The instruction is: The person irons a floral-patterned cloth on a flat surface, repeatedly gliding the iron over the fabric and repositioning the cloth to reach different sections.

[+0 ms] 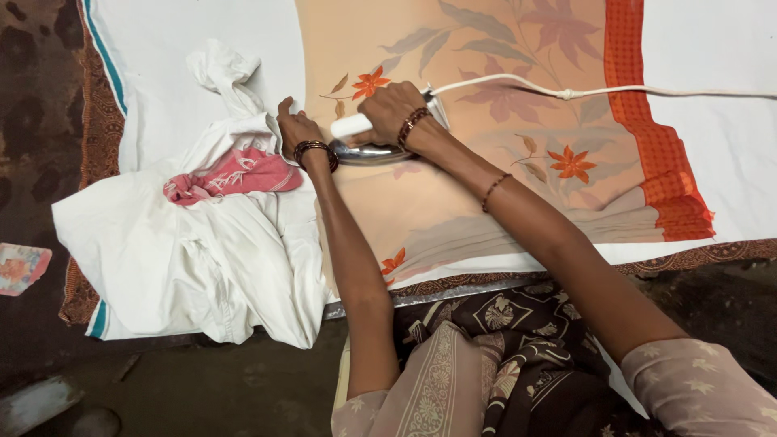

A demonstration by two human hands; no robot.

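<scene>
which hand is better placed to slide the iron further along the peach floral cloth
Right. The right hand grips the iron's white handle, so it can likely push the iron. The left hand rests beside it, on the white garment.

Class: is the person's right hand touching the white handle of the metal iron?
Touching. The head view shows the right hand wrapped over the white handle of the metal iron.

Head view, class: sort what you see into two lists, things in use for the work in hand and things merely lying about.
In use:
- iron, gripped by the right hand
- its white cord
- peach floral cloth under the iron
- left hand, resting at the cloth's edge

Lying about:
- crumpled white garment
- pink cloth
- small printed scrap on the floor
</scene>
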